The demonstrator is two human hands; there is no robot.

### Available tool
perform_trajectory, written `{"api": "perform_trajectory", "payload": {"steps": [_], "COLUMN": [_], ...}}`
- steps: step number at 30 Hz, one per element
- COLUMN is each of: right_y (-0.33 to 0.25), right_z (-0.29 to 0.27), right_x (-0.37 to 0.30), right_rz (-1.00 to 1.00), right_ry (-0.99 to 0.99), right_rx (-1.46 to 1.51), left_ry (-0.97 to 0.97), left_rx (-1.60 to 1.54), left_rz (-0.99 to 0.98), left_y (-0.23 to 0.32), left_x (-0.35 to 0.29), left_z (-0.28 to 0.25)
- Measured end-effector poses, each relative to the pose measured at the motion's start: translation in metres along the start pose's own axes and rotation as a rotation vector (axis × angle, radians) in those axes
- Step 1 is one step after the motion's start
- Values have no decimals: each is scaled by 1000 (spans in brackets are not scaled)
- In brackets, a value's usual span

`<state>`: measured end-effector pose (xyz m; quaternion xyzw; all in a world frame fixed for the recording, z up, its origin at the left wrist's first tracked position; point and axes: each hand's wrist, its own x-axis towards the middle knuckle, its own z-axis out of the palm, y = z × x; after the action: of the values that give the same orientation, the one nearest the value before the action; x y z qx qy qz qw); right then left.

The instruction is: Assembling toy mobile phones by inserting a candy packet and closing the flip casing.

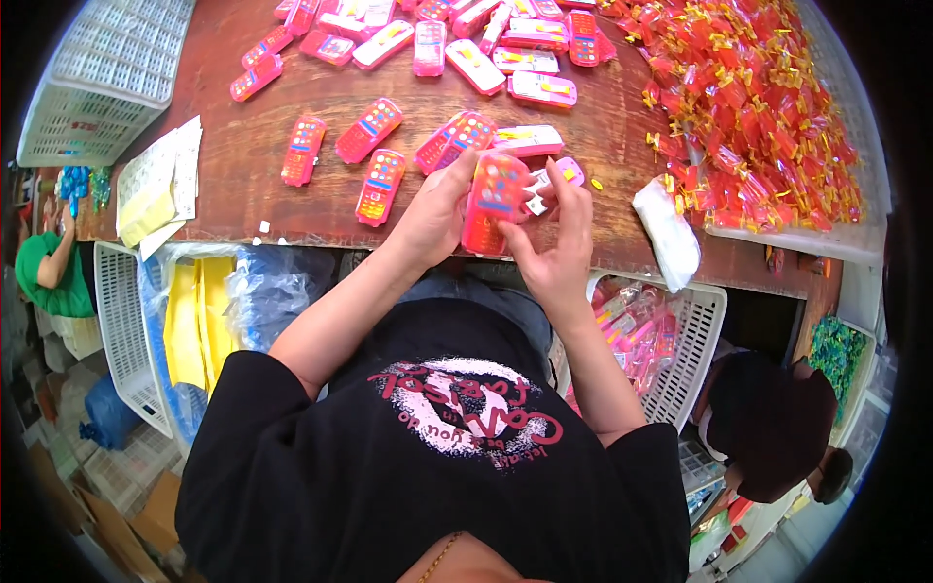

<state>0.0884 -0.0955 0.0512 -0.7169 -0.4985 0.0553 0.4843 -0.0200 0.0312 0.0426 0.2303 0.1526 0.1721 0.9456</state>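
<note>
A pink toy phone (498,189) with colourful buttons is held upright in my left hand (434,212), fingers closed along its left side. My right hand (561,238) is at its other side. The thumb touches the phone's lower right edge, while the fingers are spread apart and raised. Beside those fingers lies a small white piece with dark marks (537,191); whether they touch it is unclear. Just beyond my hands lie more toy phones (371,130), some with buttons up. Another shows its pale side (528,141). A small yellow piece (597,184) sits to the right.
Many toy phones (430,49) cover the far table. A heap of red-wrapped pieces with yellow ends (739,117) fills a tray at right, near a white cloth (668,233). Papers (160,185) and a white crate (102,83) stand left. A basket of bagged pink items (688,340) is below.
</note>
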Motion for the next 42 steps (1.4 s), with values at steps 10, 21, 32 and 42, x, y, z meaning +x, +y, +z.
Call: {"api": "perform_trajectory", "payload": {"steps": [10, 21, 32, 42], "right_y": [154, 216, 105, 19], "right_z": [-81, -113, -38, -16], "right_x": [60, 102, 33, 57], "right_rz": [-57, -65, 324, 55], "right_ry": [-25, -55, -54, 59], "right_rx": [-653, -918, 151, 436], "left_ry": [289, 494, 606, 115], "left_rx": [828, 1781, 1926, 1304], "left_rz": [278, 617, 569, 346], "left_y": [42, 91, 108, 46], "left_x": [2, 69, 155, 31], "left_z": [-38, -98, -119, -9]}}
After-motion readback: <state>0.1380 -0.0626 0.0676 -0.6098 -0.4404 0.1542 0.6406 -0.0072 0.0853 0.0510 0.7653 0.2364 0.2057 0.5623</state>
